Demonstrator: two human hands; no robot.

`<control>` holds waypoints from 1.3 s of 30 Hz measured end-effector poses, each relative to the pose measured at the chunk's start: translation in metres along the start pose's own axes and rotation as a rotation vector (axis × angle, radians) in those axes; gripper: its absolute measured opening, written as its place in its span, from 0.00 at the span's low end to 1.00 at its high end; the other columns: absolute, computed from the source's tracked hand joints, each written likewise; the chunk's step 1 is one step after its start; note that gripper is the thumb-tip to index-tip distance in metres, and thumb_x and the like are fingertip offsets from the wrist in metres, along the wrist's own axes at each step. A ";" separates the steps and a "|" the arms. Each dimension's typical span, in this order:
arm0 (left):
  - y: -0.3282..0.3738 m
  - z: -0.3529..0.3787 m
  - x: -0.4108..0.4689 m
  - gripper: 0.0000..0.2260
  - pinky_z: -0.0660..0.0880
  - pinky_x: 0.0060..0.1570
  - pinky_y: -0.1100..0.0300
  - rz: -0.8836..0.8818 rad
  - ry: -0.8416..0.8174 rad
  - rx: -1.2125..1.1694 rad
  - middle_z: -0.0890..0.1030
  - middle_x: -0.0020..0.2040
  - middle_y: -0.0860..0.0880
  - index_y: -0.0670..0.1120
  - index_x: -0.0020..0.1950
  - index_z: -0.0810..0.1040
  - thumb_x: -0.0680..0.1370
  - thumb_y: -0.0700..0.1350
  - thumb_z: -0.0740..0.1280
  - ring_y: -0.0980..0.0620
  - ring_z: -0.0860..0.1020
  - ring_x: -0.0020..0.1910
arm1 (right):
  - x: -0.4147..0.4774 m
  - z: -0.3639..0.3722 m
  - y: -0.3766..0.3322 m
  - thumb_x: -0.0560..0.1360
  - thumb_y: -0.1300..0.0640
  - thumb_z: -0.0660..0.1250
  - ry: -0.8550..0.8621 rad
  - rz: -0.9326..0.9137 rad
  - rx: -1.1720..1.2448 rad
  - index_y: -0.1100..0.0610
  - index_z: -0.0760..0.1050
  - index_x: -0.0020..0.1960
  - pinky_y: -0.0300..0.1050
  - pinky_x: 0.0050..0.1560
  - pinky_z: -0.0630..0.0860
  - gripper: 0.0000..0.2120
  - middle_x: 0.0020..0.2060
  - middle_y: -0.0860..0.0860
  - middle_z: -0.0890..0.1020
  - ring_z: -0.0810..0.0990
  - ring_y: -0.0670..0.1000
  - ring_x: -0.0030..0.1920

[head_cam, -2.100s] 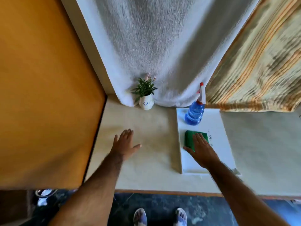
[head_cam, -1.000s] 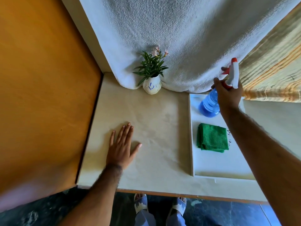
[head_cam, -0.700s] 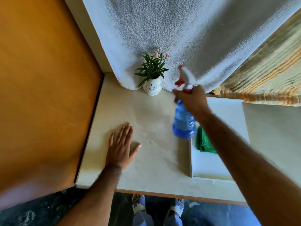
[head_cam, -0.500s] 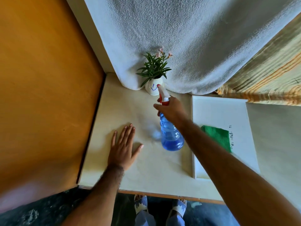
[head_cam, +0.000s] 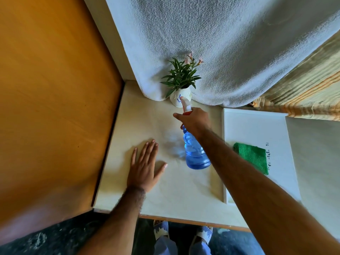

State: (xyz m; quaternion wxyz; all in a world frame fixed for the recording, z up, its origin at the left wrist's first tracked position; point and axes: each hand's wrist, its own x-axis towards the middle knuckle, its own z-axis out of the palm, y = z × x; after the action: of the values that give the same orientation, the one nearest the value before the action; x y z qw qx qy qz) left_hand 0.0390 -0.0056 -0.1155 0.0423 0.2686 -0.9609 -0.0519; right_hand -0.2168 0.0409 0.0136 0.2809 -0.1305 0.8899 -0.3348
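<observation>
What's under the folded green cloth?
The folded green cloth lies on a flat white tray; the patch of tray beneath it is covered, so nothing more shows.

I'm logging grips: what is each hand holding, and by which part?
The right hand grips the spray bottle by its neck, just below the trigger head. The left hand holds nothing; it rests flat on the table.
</observation>
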 end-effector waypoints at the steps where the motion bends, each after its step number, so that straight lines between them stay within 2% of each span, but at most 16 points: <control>1: 0.000 -0.001 0.000 0.37 0.59 0.82 0.38 -0.001 -0.002 -0.001 0.59 0.86 0.48 0.48 0.85 0.57 0.82 0.68 0.53 0.48 0.59 0.85 | 0.000 -0.001 0.000 0.69 0.37 0.73 0.002 0.007 -0.008 0.53 0.80 0.41 0.42 0.39 0.78 0.18 0.21 0.46 0.83 0.84 0.44 0.32; 3: 0.001 -0.002 0.000 0.37 0.59 0.82 0.38 -0.005 0.000 -0.008 0.60 0.86 0.48 0.48 0.85 0.58 0.82 0.68 0.54 0.48 0.59 0.85 | 0.000 -0.002 0.000 0.70 0.38 0.73 -0.003 0.023 -0.019 0.52 0.79 0.39 0.41 0.37 0.77 0.17 0.18 0.44 0.81 0.82 0.43 0.29; 6: 0.001 -0.004 0.000 0.36 0.59 0.82 0.38 -0.006 -0.010 -0.016 0.60 0.86 0.48 0.48 0.85 0.58 0.83 0.68 0.52 0.48 0.59 0.85 | -0.003 -0.005 0.002 0.71 0.42 0.73 -0.017 0.026 0.027 0.52 0.79 0.40 0.41 0.37 0.79 0.14 0.21 0.44 0.83 0.83 0.44 0.27; 9: 0.001 -0.005 0.001 0.37 0.58 0.82 0.39 -0.008 -0.030 -0.019 0.59 0.86 0.48 0.47 0.85 0.58 0.83 0.68 0.51 0.48 0.58 0.85 | -0.012 -0.012 0.005 0.71 0.52 0.71 0.020 -0.003 0.085 0.53 0.80 0.40 0.39 0.36 0.79 0.05 0.23 0.44 0.84 0.83 0.43 0.27; 12: -0.001 -0.006 0.000 0.37 0.59 0.82 0.38 -0.007 -0.035 -0.026 0.59 0.86 0.48 0.47 0.85 0.58 0.82 0.68 0.52 0.48 0.58 0.85 | -0.018 -0.033 0.003 0.70 0.58 0.69 0.118 -0.065 0.185 0.56 0.82 0.40 0.34 0.30 0.75 0.04 0.19 0.40 0.81 0.79 0.37 0.23; 17: -0.001 -0.007 0.000 0.38 0.57 0.82 0.39 -0.002 -0.051 -0.028 0.57 0.86 0.48 0.48 0.86 0.55 0.82 0.69 0.50 0.47 0.57 0.85 | -0.019 -0.095 0.003 0.67 0.60 0.69 0.411 -0.234 0.463 0.50 0.83 0.40 0.25 0.27 0.72 0.07 0.22 0.37 0.82 0.79 0.34 0.24; 20: 0.001 -0.008 0.000 0.38 0.58 0.82 0.38 -0.002 -0.050 -0.032 0.58 0.86 0.47 0.47 0.86 0.56 0.82 0.68 0.52 0.46 0.58 0.85 | -0.009 -0.133 0.018 0.65 0.59 0.69 0.582 -0.313 0.531 0.53 0.83 0.41 0.30 0.30 0.75 0.07 0.28 0.43 0.85 0.82 0.37 0.27; 23: 0.002 -0.008 0.000 0.38 0.59 0.82 0.38 -0.003 -0.049 -0.030 0.59 0.86 0.47 0.47 0.85 0.56 0.81 0.68 0.52 0.46 0.59 0.85 | 0.009 -0.157 0.042 0.67 0.59 0.69 0.644 -0.349 0.509 0.48 0.83 0.49 0.46 0.39 0.84 0.13 0.36 0.59 0.86 0.87 0.48 0.33; 24: 0.002 -0.008 0.000 0.38 0.58 0.82 0.38 -0.002 -0.047 -0.029 0.59 0.86 0.47 0.47 0.85 0.56 0.81 0.68 0.53 0.46 0.59 0.85 | 0.013 -0.161 0.050 0.68 0.59 0.69 0.656 -0.357 0.475 0.45 0.82 0.50 0.53 0.43 0.86 0.14 0.37 0.60 0.86 0.87 0.51 0.36; 26: 0.003 -0.008 0.001 0.38 0.58 0.82 0.38 0.000 -0.044 -0.028 0.59 0.86 0.46 0.47 0.85 0.57 0.81 0.68 0.53 0.46 0.59 0.84 | 0.022 -0.164 0.066 0.71 0.58 0.70 0.668 -0.380 0.407 0.40 0.80 0.51 0.59 0.48 0.85 0.15 0.40 0.56 0.86 0.88 0.55 0.40; 30: 0.001 -0.007 0.000 0.38 0.58 0.82 0.38 0.001 -0.053 -0.023 0.59 0.86 0.46 0.47 0.85 0.57 0.81 0.68 0.53 0.45 0.59 0.84 | 0.032 -0.159 0.091 0.74 0.57 0.73 0.660 -0.391 0.461 0.45 0.79 0.54 0.60 0.48 0.85 0.12 0.40 0.52 0.86 0.88 0.57 0.41; 32: 0.000 -0.007 0.000 0.38 0.58 0.82 0.38 0.002 -0.058 -0.022 0.59 0.86 0.46 0.47 0.86 0.56 0.82 0.68 0.52 0.45 0.59 0.85 | 0.031 -0.155 0.095 0.74 0.56 0.74 0.652 -0.383 0.487 0.47 0.80 0.53 0.58 0.47 0.84 0.10 0.39 0.57 0.86 0.87 0.56 0.39; 34: 0.000 -0.006 0.001 0.38 0.57 0.82 0.39 0.002 -0.067 -0.020 0.58 0.86 0.47 0.47 0.86 0.55 0.82 0.69 0.50 0.46 0.58 0.85 | 0.029 -0.153 0.093 0.74 0.57 0.75 0.634 -0.385 0.491 0.42 0.80 0.50 0.60 0.48 0.83 0.11 0.39 0.65 0.84 0.85 0.57 0.38; 36: -0.001 -0.006 0.001 0.38 0.57 0.82 0.39 0.002 -0.078 -0.021 0.57 0.86 0.48 0.48 0.86 0.54 0.82 0.69 0.48 0.47 0.57 0.85 | 0.029 -0.152 0.092 0.74 0.58 0.74 0.615 -0.399 0.482 0.41 0.79 0.50 0.60 0.49 0.82 0.12 0.39 0.67 0.83 0.84 0.60 0.38; 38: -0.001 -0.006 0.000 0.38 0.56 0.83 0.40 0.000 -0.079 -0.022 0.56 0.87 0.48 0.49 0.86 0.52 0.82 0.70 0.47 0.47 0.56 0.85 | 0.029 -0.152 0.093 0.75 0.59 0.74 0.593 -0.413 0.482 0.48 0.79 0.54 0.58 0.49 0.82 0.11 0.37 0.67 0.81 0.83 0.61 0.37; 39: -0.001 -0.005 0.000 0.38 0.55 0.83 0.40 0.000 -0.078 -0.023 0.56 0.87 0.48 0.49 0.86 0.52 0.82 0.70 0.47 0.48 0.56 0.85 | 0.029 -0.152 0.094 0.75 0.59 0.75 0.585 -0.411 0.476 0.52 0.80 0.55 0.56 0.49 0.82 0.11 0.37 0.68 0.80 0.81 0.58 0.37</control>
State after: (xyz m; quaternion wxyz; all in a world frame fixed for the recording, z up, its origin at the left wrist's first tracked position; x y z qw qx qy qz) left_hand 0.0403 -0.0069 -0.1105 0.0079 0.2660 -0.9611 -0.0733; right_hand -0.3339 0.1782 0.0324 -0.0335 -0.1362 0.7854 -0.6028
